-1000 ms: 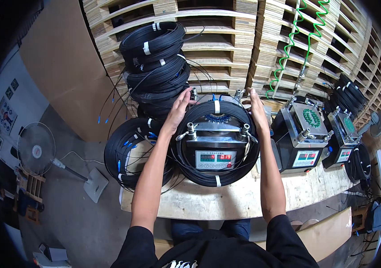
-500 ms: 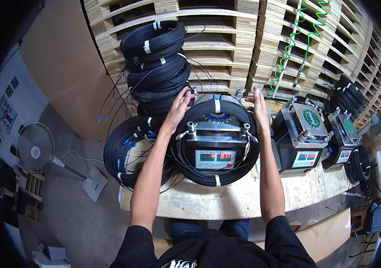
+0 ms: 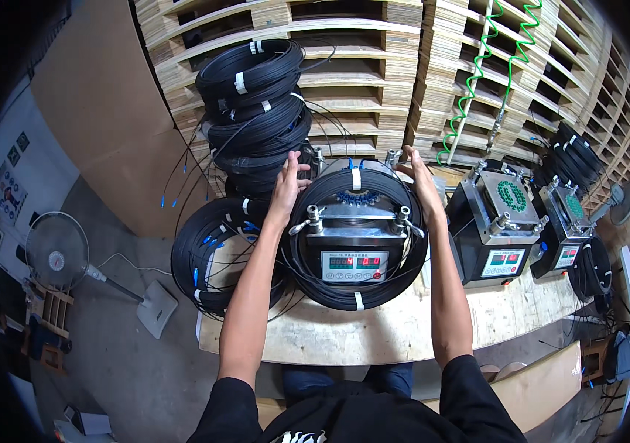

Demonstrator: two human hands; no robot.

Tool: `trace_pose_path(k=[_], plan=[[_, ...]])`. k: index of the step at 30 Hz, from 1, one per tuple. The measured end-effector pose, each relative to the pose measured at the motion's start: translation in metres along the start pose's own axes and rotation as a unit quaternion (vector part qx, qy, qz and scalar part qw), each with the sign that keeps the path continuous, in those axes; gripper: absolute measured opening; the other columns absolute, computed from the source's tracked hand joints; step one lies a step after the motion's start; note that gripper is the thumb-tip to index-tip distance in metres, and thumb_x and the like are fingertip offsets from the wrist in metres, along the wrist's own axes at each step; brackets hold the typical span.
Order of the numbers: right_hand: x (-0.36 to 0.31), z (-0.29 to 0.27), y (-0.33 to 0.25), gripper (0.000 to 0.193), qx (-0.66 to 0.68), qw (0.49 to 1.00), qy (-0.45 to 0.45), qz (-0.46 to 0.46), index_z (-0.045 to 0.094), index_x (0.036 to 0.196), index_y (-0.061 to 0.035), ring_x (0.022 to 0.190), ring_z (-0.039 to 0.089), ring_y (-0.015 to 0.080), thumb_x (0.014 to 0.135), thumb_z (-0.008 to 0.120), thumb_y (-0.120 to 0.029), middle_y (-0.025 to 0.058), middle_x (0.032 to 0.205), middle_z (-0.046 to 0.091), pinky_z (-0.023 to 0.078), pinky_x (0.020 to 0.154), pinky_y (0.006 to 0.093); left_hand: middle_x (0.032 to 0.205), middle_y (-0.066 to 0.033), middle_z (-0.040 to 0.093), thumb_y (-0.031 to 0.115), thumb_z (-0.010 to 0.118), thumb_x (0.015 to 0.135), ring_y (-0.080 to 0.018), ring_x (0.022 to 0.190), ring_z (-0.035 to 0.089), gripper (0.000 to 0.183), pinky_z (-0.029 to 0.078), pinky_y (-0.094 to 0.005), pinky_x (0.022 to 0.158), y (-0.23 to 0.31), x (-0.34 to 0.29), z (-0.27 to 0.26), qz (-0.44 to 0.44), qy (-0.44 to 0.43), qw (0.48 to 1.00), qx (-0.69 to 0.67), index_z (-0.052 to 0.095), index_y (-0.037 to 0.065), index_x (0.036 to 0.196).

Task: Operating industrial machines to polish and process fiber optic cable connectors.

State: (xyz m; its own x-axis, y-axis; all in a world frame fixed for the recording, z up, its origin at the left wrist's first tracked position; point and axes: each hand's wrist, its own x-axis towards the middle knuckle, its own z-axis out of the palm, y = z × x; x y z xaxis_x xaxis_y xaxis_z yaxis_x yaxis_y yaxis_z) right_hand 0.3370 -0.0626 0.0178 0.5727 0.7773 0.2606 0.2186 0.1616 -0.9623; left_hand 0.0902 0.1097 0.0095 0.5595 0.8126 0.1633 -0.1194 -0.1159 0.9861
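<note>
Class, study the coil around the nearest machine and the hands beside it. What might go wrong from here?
The coil overlaps the silver lever on the machine in this view, so strands might snag if lifted.

The tall stack stands near the left hand; a knock might topple it.

Blue connectors lie near the left forearm, which might brush them.

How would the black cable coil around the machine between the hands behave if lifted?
The coil would probably flex but keep its ring shape, since white bands bind its strands. It may feel fairly heavy, given its many turns. It could snag on the metal knobs, which overlap it in view.
</note>
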Motion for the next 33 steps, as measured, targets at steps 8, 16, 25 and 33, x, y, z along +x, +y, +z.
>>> trace_pose_path(k=[8,16,25,33], plan=[[0.006,-0.007,0.017,0.079,-0.007,0.999,0.045,-0.004,0.034,0.156,-0.0167,0.118,0.055,0.0274,0.098,0.032,-0.071,0.0169,0.137,0.055,0.045,0.097,0.0402,0.148,-0.0210,0.046,0.079,0.025,0.093,-0.0331,0.136,0.045,0.095,0.032,-0.0494,0.115,0.016,-0.009,0.008,0.019,-0.122,0.992,0.035,0.018,0.012,0.159],[-0.001,-0.002,-0.003,0.076,-0.067,0.997,0.018,-0.031,0.041,0.150,-0.0065,0.115,0.055,0.0223,0.101,0.037,-0.064,0.0145,0.141,0.052,0.038,0.105,0.0356,0.130,-0.0165,0.057,0.079,0.024,0.094,-0.0227,0.111,0.059,0.092,0.045,-0.0406,0.101,0.005,-0.004,0.003,0.045,-0.105,0.992,0.053,0.025,0.012,0.157],[0.004,-0.008,0.013,0.077,-0.032,0.998,0.045,-0.010,0.042,0.151,-0.0143,0.119,0.055,0.0256,0.098,0.035,-0.070,0.0160,0.133,0.056,0.044,0.098,0.0417,0.144,-0.0235,0.043,0.083,0.020,0.091,-0.0324,0.120,0.055,0.096,0.040,-0.0508,0.107,0.012,-0.011,0.007,-0.022,-0.028,0.999,0.003,0.019,0.016,0.159],[0.003,-0.004,0.013,0.075,-0.058,0.993,0.095,-0.029,0.049,0.145,-0.0079,0.103,0.052,0.0204,0.101,0.033,-0.067,0.0132,0.121,0.058,0.043,0.089,0.0334,0.139,-0.0258,0.050,0.082,0.022,0.092,-0.0366,0.133,0.047,0.096,0.035,-0.0543,0.112,0.004,-0.003,0.003,0.035,-0.077,0.996,0.006,0.014,0.015,0.160]])
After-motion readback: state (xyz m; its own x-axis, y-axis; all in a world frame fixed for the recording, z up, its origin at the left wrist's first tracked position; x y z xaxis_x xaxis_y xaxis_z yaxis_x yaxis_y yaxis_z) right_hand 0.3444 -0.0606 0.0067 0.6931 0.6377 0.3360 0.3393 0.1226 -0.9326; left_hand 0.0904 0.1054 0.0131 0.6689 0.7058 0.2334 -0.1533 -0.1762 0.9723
